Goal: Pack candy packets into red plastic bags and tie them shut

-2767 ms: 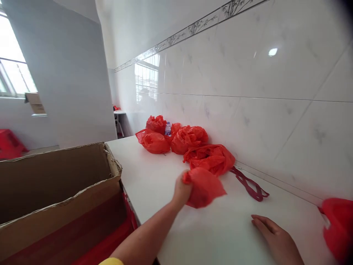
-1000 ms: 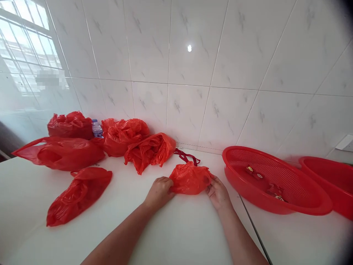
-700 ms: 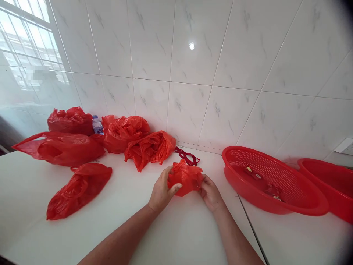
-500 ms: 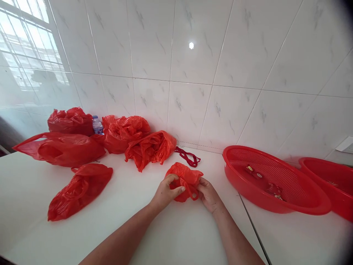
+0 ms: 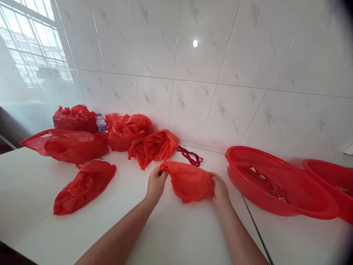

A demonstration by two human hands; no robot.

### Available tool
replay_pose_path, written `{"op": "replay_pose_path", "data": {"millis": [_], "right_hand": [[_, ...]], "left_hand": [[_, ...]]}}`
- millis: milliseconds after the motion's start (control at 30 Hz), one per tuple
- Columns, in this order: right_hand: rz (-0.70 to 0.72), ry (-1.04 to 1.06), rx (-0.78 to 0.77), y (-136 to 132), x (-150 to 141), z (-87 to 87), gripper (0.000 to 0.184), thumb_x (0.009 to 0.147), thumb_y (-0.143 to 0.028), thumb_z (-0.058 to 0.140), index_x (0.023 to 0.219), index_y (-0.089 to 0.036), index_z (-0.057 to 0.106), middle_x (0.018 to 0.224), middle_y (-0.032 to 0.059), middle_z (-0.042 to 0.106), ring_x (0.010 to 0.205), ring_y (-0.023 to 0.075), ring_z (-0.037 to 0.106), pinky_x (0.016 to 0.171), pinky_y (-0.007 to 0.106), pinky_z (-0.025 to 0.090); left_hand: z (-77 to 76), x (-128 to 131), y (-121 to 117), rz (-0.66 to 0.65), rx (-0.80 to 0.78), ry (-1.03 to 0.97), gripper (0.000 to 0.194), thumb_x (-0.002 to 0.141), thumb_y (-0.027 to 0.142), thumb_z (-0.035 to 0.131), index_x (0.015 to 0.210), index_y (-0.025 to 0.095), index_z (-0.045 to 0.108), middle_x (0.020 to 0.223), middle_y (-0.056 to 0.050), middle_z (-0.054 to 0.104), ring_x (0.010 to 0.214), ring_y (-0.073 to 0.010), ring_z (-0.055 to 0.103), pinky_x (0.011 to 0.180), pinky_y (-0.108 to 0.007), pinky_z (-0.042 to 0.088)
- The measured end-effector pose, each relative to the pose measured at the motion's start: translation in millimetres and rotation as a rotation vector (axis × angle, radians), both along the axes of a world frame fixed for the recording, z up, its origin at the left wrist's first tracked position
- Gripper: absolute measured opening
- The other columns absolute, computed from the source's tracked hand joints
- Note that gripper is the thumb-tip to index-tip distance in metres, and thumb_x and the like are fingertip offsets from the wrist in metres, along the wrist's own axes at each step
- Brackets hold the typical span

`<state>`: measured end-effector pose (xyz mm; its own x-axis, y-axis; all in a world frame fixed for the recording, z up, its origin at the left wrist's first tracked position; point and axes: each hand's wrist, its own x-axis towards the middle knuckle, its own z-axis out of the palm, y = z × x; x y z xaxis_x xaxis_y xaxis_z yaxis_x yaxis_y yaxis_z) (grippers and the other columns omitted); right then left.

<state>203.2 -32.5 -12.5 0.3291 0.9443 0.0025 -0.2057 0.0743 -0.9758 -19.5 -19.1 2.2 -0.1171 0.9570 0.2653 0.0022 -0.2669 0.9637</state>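
Observation:
A small red plastic bag (image 5: 190,182) is stretched between my two hands, just above the white table. My left hand (image 5: 156,184) pinches its gathered upper left corner. On the other side my right hand (image 5: 220,188) grips the right edge, its fingertips partly hidden behind the plastic. Beyond the bag, a dark red cord (image 5: 190,155) lies in loops near the wall. Another red plastic bag (image 5: 85,186), slim and crumpled, rests on the table to the left of my left hand.
Several filled or crumpled red bags (image 5: 129,130) line the wall at the back left, with a water bottle (image 5: 101,123) among them. At right stands a red perforated basket (image 5: 275,200) holding small red packets. A second red basket (image 5: 331,169) is beyond it. A seam crosses the white table (image 5: 176,235).
The bag was bunched up between my hands; now it is pulled out wide. My left hand moved left to the corner and my right hand slightly right. The view shifted a little.

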Motion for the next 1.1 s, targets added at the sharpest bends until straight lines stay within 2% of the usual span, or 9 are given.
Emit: {"op": "replay_pose_path", "data": {"millis": [200,300,400,500,633,700,833,967,1100], "right_hand": [[-0.498,-0.605,0.191,-14,-8,34.6,0.032,0.083,-0.038,0.047,0.109,-0.020,0.053,0.112,0.0093,0.055,0.103,0.0236,0.051,0.083,0.036,0.043],[-0.454,-0.907,0.516,-25,-36,53.4,0.023,0.086,-0.030,0.045,0.104,-0.020,0.056,0.107,0.0099,0.056,0.101,0.0232,0.051,0.086,0.039,0.042],[-0.257,-1.141,0.686,-27,-55,52.6,0.023,0.088,-0.021,0.040,0.100,-0.022,0.059,0.109,0.0087,0.059,0.106,0.0235,0.051,0.091,0.040,0.039],[-0.111,-1.311,0.499,-23,-58,37.8,0.026,0.089,-0.021,0.035,0.093,-0.023,0.061,0.085,0.0067,0.065,0.081,0.0225,0.059,0.073,0.037,0.044],[0.095,-1.469,0.007,-23,-48,25.5,0.027,0.088,-0.029,0.036,0.087,-0.025,0.063,0.055,0.0016,0.057,0.049,0.0173,0.051,0.050,0.029,0.034],[0.156,-1.509,-0.129,-24,-45,26.8,0.027,0.083,-0.036,0.046,0.103,-0.026,0.061,0.075,0.0040,0.065,0.060,0.0198,0.058,0.052,0.028,0.036],[0.012,-1.617,-0.183,-22,-41,34.4,0.071,0.064,-0.036,0.067,0.130,-0.023,0.044,0.119,0.0116,0.055,0.093,0.0277,0.059,0.069,0.032,0.042],[-0.126,-1.683,-0.160,-18,-37,36.8,0.070,0.062,-0.034,0.067,0.128,-0.020,0.046,0.116,0.0134,0.055,0.110,0.0336,0.048,0.086,0.039,0.037],[-0.043,-1.672,-0.162,-17,-39,29.4,0.066,0.056,-0.032,0.069,0.120,-0.026,0.052,0.118,0.0112,0.054,0.113,0.0355,0.043,0.088,0.045,0.033]], "left_hand": [[-2.0,-3,3,0.115,-0.023,0.058,0.015,0.074,0.033,0.058,0.077,0.018,0.058,0.078,0.000,0.056,0.070,-0.0130,0.050,0.064,-0.025,0.042],[1.2,4,-4,-0.007,-0.072,-0.007,0.015,0.072,0.032,0.060,0.074,0.018,0.058,0.071,0.002,0.056,0.066,-0.0128,0.051,0.061,-0.025,0.042],[5.3,7,-12,-0.245,-0.111,-0.163,0.019,0.072,0.033,0.062,0.079,0.016,0.061,0.075,-0.001,0.062,0.074,-0.0161,0.057,0.068,-0.029,0.047],[4.6,6,-12,-0.441,-0.173,-0.422,0.017,0.076,0.032,0.062,0.079,0.016,0.060,0.078,-0.002,0.063,0.076,-0.0148,0.059,0.073,-0.029,0.048],[-1.2,-1,-1,-0.409,-0.253,-0.751,0.013,0.074,0.026,0.064,0.073,0.017,0.056,0.066,0.001,0.059,0.060,-0.0098,0.057,0.062,-0.023,0.048],[-1.7,-6,4,-0.373,-0.257,-0.843,0.011,0.072,0.021,0.066,0.078,0.017,0.058,0.075,0.000,0.063,0.068,-0.0108,0.060,0.066,-0.023,0.050],[2.2,-13,9,-0.350,-0.220,-0.870,0.016,0.071,0.020,0.066,0.086,0.017,0.061,0.096,-0.002,0.066,0.088,-0.0133,0.062,0.077,-0.024,0.050],[1.5,-17,13,-0.281,-0.243,-0.642,0.016,0.065,0.017,0.064,0.080,0.015,0.058,0.091,-0.005,0.065,0.087,-0.0174,0.062,0.079,-0.030,0.049],[6.6,-21,8,-0.088,-0.274,-0.473,0.027,0.060,0.010,0.060,0.085,0.017,0.054,0.090,-0.006,0.061,0.088,-0.0212,0.060,0.078,-0.036,0.047]]}}
